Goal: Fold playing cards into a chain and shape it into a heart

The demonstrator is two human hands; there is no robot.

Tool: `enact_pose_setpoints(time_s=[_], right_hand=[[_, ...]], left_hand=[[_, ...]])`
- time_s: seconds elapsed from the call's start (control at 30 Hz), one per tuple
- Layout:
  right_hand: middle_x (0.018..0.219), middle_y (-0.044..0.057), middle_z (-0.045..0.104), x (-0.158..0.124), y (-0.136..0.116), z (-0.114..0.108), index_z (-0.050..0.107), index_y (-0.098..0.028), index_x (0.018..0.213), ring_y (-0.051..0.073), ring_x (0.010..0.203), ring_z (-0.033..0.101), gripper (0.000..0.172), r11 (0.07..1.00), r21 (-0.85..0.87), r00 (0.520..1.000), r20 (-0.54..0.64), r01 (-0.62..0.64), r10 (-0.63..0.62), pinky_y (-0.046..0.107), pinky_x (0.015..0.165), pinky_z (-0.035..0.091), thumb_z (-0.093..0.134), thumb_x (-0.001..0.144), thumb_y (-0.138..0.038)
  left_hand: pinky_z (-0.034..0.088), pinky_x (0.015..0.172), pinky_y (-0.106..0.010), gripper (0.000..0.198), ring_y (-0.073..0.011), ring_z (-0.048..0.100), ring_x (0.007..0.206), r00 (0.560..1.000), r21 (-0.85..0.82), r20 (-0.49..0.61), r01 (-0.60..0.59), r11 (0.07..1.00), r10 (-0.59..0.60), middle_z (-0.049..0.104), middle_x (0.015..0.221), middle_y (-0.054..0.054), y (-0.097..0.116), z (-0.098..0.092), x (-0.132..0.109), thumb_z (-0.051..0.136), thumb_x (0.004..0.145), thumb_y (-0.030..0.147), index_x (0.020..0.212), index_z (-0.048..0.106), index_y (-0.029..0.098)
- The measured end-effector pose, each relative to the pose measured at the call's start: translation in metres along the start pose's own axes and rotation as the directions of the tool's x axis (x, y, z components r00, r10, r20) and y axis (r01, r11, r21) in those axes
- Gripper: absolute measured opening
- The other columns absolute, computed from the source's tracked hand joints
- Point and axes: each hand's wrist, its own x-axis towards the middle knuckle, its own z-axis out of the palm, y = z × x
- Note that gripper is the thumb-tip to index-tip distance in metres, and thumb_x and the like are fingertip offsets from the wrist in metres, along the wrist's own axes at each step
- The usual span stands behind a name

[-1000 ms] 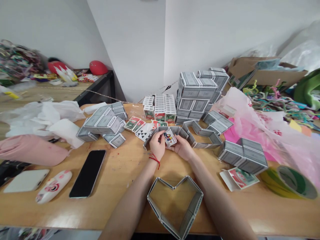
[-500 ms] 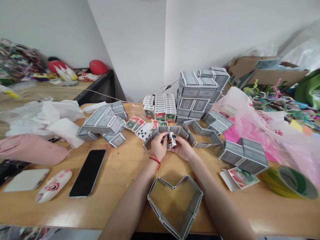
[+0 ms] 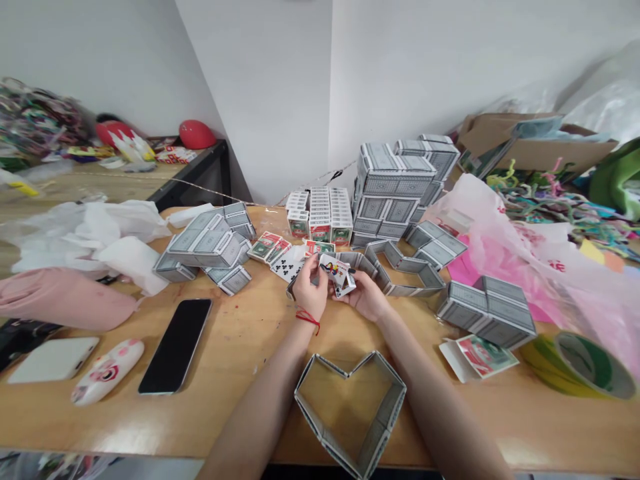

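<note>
Both my hands meet over the middle of the wooden table (image 3: pixel 240 347). My left hand (image 3: pixel 311 291), with a red string at the wrist, pinches a face-up playing card (image 3: pixel 334 269) with a colourful figure. My right hand (image 3: pixel 367 295) is closed on a small stack of cards (image 3: pixel 346 285) beside it. Just behind my hands lies a strip of folded grey-backed cards (image 3: pixel 357 261). A heart-shaped frame of folded cards (image 3: pixel 351 413) sits near the front edge, between my forearms.
Stacks of grey card blocks (image 3: pixel 395 183) and small card boxes (image 3: pixel 320 217) stand behind. More blocks lie left (image 3: pixel 207 247) and right (image 3: pixel 487 310). A black phone (image 3: pixel 176 345), a white case (image 3: pixel 53 360), a tape roll (image 3: pixel 580 363), a pink plastic bag (image 3: pixel 530 267) and an opened card box (image 3: pixel 480 355) lie around.
The card went from face-up to folded edge-on between my hands, and now one card is lifted face-up by my left hand, a little higher than before. My arms have barely shifted.
</note>
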Motion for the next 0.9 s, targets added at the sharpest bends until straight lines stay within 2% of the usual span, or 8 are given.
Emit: enact_pose_setpoints(time_s=[0.17, 0.3, 0.43, 0.6, 0.77, 0.9], right_hand=[[0.083, 0.006, 0.065, -0.002, -0.004, 0.000, 0.059, -0.016, 0.088, 0.018, 0.071, 0.060, 0.028, 0.995, 0.027, 0.994, -0.061, 0.094, -0.092, 0.033, 0.064, 0.052, 0.044, 0.074, -0.035], [0.082, 0.004, 0.065, -0.001, -0.004, 0.000, 0.058, -0.018, 0.088, 0.019, 0.072, 0.060, 0.025, 0.983, 0.032, 0.981, -0.076, 0.183, -0.180, 0.036, 0.067, 0.051, 0.047, 0.073, -0.035], [0.074, 0.001, 0.063, 0.002, -0.001, -0.002, 0.056, -0.021, 0.086, 0.017, 0.070, 0.058, 0.021, 0.960, -0.034, 0.942, -0.186, 0.277, -0.279, 0.035, 0.067, 0.050, 0.053, 0.071, -0.035], [0.072, -0.001, 0.061, 0.006, 0.003, -0.005, 0.054, -0.023, 0.085, 0.014, 0.066, 0.057, 0.021, 0.943, -0.122, 0.901, -0.280, 0.309, -0.332, 0.029, 0.062, 0.049, 0.057, 0.069, -0.036], [0.078, -0.001, 0.060, 0.007, 0.005, -0.006, 0.055, -0.024, 0.085, 0.013, 0.066, 0.056, 0.022, 0.933, -0.179, 0.886, -0.298, 0.312, -0.354, 0.025, 0.059, 0.046, 0.059, 0.067, -0.034], [0.076, -0.001, 0.058, 0.007, 0.006, -0.005, 0.055, -0.022, 0.085, 0.012, 0.063, 0.053, 0.023, 0.910, -0.265, 0.869, -0.301, 0.319, -0.392, 0.023, 0.055, 0.045, 0.058, 0.067, -0.036]], left_hand=[[0.051, 0.067, -0.024, 0.031, -0.0139, 0.059, 0.082, 0.997, 0.006, -0.072, 0.012, 1.000, -0.012, 0.058, 0.097, -0.010, -0.003, 0.002, 0.000, 0.045, 0.078, 0.020, 0.108, 0.051, 0.015], [0.050, 0.066, -0.024, 0.026, -0.0131, 0.058, 0.077, 0.999, 0.034, -0.030, -0.029, 0.999, 0.030, 0.057, 0.089, -0.008, -0.001, 0.001, -0.001, 0.047, 0.076, 0.018, 0.100, 0.052, 0.014], [0.048, 0.068, -0.025, 0.017, -0.0134, 0.056, 0.077, 0.987, 0.071, 0.074, -0.146, 0.987, 0.141, 0.056, 0.082, -0.006, 0.010, -0.001, -0.002, 0.050, 0.073, 0.017, 0.090, 0.052, 0.015], [0.047, 0.073, -0.027, 0.019, -0.0141, 0.055, 0.080, 0.936, 0.019, 0.272, -0.239, 0.971, 0.225, 0.056, 0.084, -0.005, 0.016, -0.004, -0.005, 0.054, 0.071, 0.022, 0.089, 0.049, 0.017], [0.043, 0.087, -0.034, 0.020, -0.0196, 0.049, 0.102, 0.909, 0.016, 0.322, -0.284, 0.959, 0.264, 0.051, 0.104, -0.010, 0.021, -0.008, -0.001, 0.058, 0.067, 0.026, 0.083, 0.050, 0.016], [0.040, 0.090, -0.038, 0.010, -0.0206, 0.047, 0.105, 0.864, -0.027, 0.391, -0.335, 0.942, 0.319, 0.051, 0.111, -0.009, 0.026, -0.009, 0.001, 0.056, 0.067, 0.023, 0.073, 0.050, 0.017]])
